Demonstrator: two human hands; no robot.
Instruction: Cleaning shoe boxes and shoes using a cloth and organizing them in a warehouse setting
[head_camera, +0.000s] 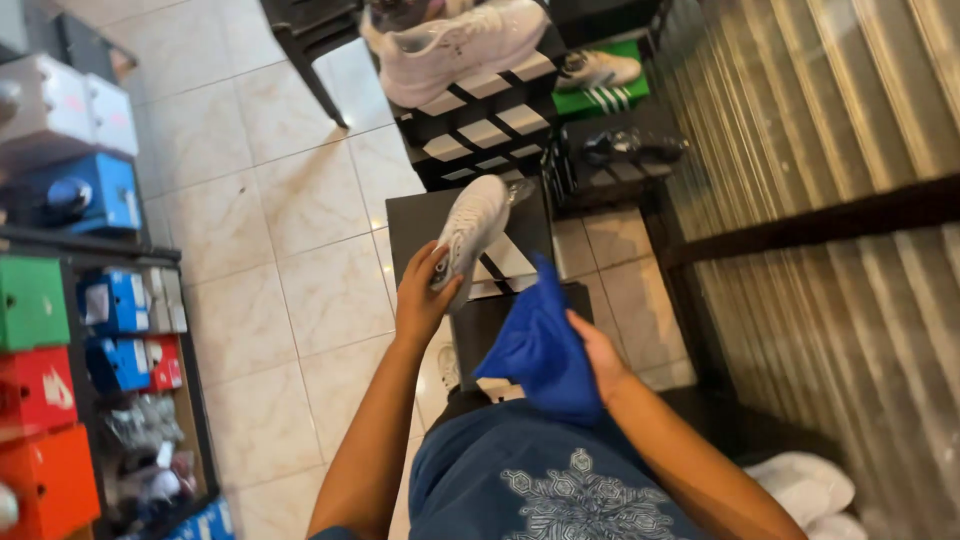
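Along the left edge stand stacked cardboard shoe boxes (45, 385), flat-sided and matte, in green, red, orange and blue, set on dark shelving beside a floor of glossy cream tiles (290, 210) with thin grout lines. Near the middle, the left hand (422, 297) is curled around the heel end of a pale grey-white sneaker (472, 228), thumb on one side and fingers wrapped over the other, a firm closed grip. The sneaker looks smooth and slightly shiny (leather or a synthetic like it, hard to say which), with a rounded, slim shape; it is held in the air above a black shoe box with white stripes (505, 262). Its long axis runs diagonally, heel low at the hand and toe pointing up and to the right, away from the person. Just right of it, the right hand (598, 352) is closed on a soft, crumpled blue cloth (540, 345), which bunches into a peak close beside the sneaker. Higher up, a second white sneaker (462, 45) rests on more striped black boxes (480, 125). At the far right runs a ribbed metal shutter (830, 150).
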